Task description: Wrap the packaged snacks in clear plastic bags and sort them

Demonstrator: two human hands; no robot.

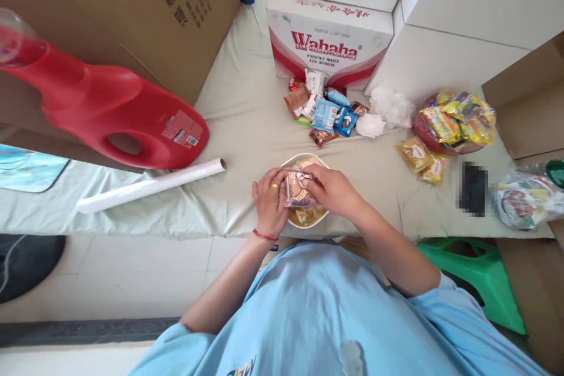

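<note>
A snack packet in clear and pinkish-brown wrapping is between my two hands, over a white-rimmed bowl. My right hand grips its upper right part, thumb and fingers closed on it. On the packet's left side, my left hand has its fingers bent against the wrapper, with a ring and a red cord bracelet showing. Yellow-wrapped snacks lie inside the bowl below the packet. My hands and the packet hide much of the bowl's inside.
Behind the bowl lies a pile of mixed snack packets, before a Wahaha carton. A basket of yellow packets stands right. Left are a white roll and a large red bottle. A green stool is below the table's edge.
</note>
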